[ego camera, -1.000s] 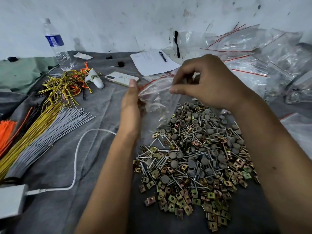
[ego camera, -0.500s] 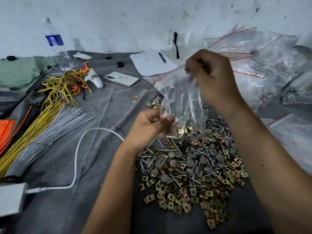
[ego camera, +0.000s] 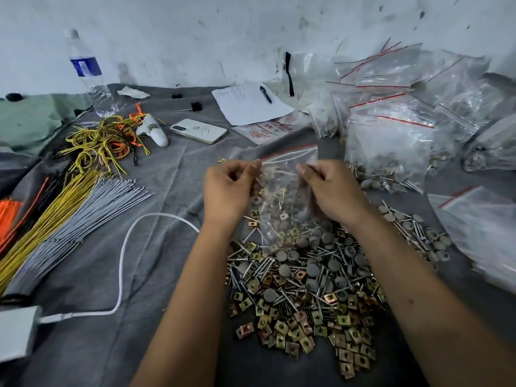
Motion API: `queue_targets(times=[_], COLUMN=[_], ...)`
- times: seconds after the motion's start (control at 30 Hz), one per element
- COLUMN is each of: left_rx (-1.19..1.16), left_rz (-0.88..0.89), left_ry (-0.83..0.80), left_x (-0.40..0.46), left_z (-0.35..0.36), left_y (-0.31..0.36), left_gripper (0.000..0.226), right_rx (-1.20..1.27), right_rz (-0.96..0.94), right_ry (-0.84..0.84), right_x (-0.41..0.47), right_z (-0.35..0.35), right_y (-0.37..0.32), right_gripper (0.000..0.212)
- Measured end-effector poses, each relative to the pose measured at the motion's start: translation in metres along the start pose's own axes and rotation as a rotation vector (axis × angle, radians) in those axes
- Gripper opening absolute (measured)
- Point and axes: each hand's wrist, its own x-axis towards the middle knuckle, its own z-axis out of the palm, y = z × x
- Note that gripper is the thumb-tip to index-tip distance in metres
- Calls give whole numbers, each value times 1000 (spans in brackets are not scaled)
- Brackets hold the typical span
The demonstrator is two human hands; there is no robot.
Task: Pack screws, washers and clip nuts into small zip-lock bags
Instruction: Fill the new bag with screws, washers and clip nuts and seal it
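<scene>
Above the near hardware pile point(ego camera: 301, 289), the left hand point(ego camera: 227, 192) and right hand point(ego camera: 332, 191) pinched the zip-lock bag point(ego camera: 287, 196) top corners. Sealing well probably meant pressing evenly along the strip

- A whitewashed wall point(ego camera: 251, 34) fills the view from ten o'clock across to two o'clock; its surface is scuffed, with dark specks and chipped patches.
- A wrinkled grey cloth point(ego camera: 156, 191) spreads over the work surface from the wall's foot down to six o'clock.
- A pale green cloth point(ego camera: 30, 118) lies at nine o'clock, against the wall and beside the grey one.
- The light is soft and even, a little cool, with faint shadows on the cloth folds.
- No window or furniture leg can be made out; what lies under the cloths is hidden.
</scene>
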Motion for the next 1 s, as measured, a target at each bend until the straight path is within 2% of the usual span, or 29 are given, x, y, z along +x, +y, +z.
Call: queue_targets(times=[0.13,0.3,0.37,0.47,0.6,0.63,0.7,0.8,0.9,1.0], left_rx=[9,-77,-27,38,202,290,499,641,626,598], left_rz=[72,71,82,92,176,232,402,635,627,602], left_ry=[-88,-197,-201,-184,-101,-58,-5,-82,-162,-179], left_x=[11,10,9,10,13,13,11,10,9,11], left_z=[-12,-13,-11,-10,-9,-9,-6,10,26,30], left_y=[16,28,28,27,19,17,16,15,8,-3], left_gripper=[26,25,20,11,5,7,24,30,17,13], right_rx=[23,373,505,577,525,498,411,207,14,-69], right_rz=[-121,-49,-68,-72,-109,-136,-186,-230,-332,-407], right_ry=[35,54,117,199,273,294,297,209,125,142], right_x=[-9,-8,-3,2,5,6,6,4,0,-2], right_z=[-1,-8,-9,-12,-15,-15,-15,-12,-10,-11], right_y=[8,5,1,-1,3,4,8,13,16,17], right_gripper=[29,36,27,14,7,9,12,13,13,11])
